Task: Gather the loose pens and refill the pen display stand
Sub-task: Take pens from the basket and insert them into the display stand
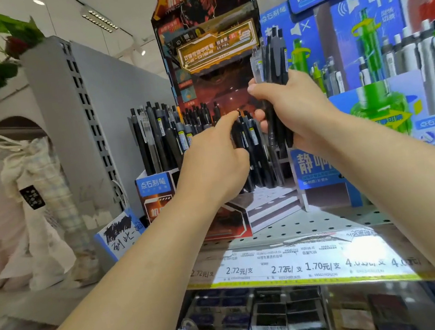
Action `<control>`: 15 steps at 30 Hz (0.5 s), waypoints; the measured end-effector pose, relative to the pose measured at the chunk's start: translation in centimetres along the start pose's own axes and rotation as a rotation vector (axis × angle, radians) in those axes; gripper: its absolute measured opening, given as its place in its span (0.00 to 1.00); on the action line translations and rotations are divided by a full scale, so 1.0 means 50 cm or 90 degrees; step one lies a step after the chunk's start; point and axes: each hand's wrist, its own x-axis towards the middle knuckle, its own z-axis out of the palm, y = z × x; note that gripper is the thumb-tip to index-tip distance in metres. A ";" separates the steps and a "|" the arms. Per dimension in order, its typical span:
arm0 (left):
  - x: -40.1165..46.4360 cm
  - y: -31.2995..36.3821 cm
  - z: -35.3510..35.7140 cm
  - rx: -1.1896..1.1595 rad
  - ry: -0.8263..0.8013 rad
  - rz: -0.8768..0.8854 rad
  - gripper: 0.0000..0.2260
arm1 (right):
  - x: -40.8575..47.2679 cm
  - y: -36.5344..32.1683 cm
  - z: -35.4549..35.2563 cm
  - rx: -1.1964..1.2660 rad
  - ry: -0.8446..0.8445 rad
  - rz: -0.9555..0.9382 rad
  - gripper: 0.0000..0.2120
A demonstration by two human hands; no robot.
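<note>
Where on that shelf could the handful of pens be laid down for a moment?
Bare shelf shows along the front edge, between the red stand's base and the price labels. The stand's stepped tray is also bare in front. Behind, it is crowded: pens in the stand, the left hand, and the right hand gripping the bundle.

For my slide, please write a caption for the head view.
Right hand holds a pen bundle while left hand grips pens in the display stand.

We see a pale perforated shelf [313, 221] carrying the dark orange-and-black pen display stand [218, 88], a blue display stand [318, 169] just beside it, and a small handwritten card [119, 233] (perhaps a label) leaning at the left.
</note>
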 end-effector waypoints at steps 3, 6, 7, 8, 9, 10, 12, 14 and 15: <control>0.004 0.004 0.002 0.019 -0.083 -0.031 0.34 | 0.001 -0.001 0.002 0.014 0.013 -0.002 0.07; 0.000 0.011 0.012 0.030 -0.142 -0.056 0.37 | 0.001 0.000 0.005 0.029 0.009 0.015 0.08; 0.000 0.012 0.015 0.029 -0.154 -0.066 0.39 | 0.000 0.000 0.006 0.035 0.002 0.019 0.08; 0.002 0.012 0.017 0.025 -0.166 -0.074 0.39 | -0.001 0.000 0.006 0.038 -0.001 0.021 0.08; 0.006 0.012 0.017 0.019 -0.178 -0.081 0.40 | -0.001 -0.001 0.006 0.036 -0.001 0.020 0.08; 0.009 0.013 0.014 0.009 -0.190 -0.086 0.40 | -0.002 0.000 0.006 0.033 0.001 0.020 0.08; 0.011 0.012 0.006 -0.035 -0.188 -0.100 0.40 | -0.003 0.000 0.003 0.035 0.003 0.020 0.07; 0.006 0.010 0.000 -0.118 -0.123 -0.121 0.38 | -0.003 0.001 -0.001 0.045 -0.010 0.019 0.06; -0.001 0.006 -0.002 -0.177 -0.066 -0.128 0.36 | -0.003 0.002 -0.002 0.044 -0.024 0.021 0.05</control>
